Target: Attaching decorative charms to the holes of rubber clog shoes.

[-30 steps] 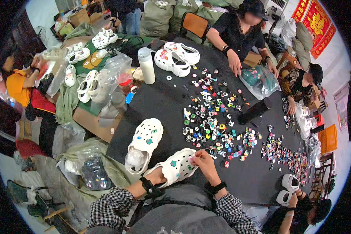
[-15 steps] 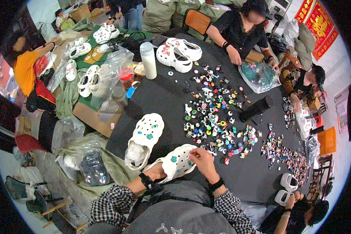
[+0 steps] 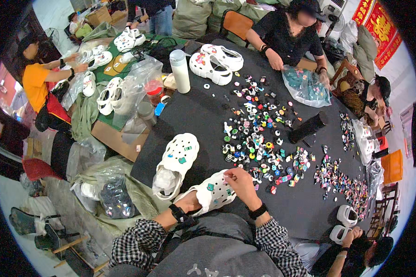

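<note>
Two hands work at a white clog (image 3: 220, 199) at the near edge of a black table (image 3: 203, 122). Left hand (image 3: 189, 201): inserted through the shoe's opening, fingers hidden, so their grip cannot be told. Right hand (image 3: 241, 184): thumb and fingertips closed in a pinch at the toe; anything between them is too small to tell. Just beside, to the left, lies a second clog (image 3: 180, 150) with white stuffing (image 3: 167, 179). Beyond spread small colourful charms (image 3: 252, 156), with a black cylinder (image 3: 309, 127) lying between them and a clear bag (image 3: 305, 86). Farther left stands a white bottle (image 3: 180, 76), near another clog pair (image 3: 211, 69).
</note>
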Available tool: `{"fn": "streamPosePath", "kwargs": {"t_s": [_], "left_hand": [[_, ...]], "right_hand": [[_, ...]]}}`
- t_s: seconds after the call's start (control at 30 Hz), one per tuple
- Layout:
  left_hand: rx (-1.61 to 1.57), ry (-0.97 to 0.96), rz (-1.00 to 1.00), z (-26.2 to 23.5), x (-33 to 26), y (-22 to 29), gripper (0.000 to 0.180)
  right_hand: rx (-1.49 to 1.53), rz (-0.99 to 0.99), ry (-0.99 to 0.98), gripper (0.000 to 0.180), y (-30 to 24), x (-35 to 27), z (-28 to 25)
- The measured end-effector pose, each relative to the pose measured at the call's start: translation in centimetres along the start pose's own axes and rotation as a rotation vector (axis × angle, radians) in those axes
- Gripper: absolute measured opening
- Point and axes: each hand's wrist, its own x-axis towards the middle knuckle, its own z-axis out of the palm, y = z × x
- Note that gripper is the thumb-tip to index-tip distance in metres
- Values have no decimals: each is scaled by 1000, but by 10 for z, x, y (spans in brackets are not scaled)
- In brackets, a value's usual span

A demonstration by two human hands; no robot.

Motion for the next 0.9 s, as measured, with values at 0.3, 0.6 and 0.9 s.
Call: {"fn": "streamPosePath", "kwargs": {"t_s": [0.3, 0.6, 0.9], "left_hand": [[79, 108, -55, -7, 2, 0, 40], [82, 38, -5, -15, 10, -5, 40], [52, 104, -34, 5, -6, 4, 36]], "right_hand": [[-206, -82, -286, 14, 7, 27, -6], [-136, -228, -351, 10, -6, 31, -14], [-192, -239, -384, 12, 0, 30, -14]]}}
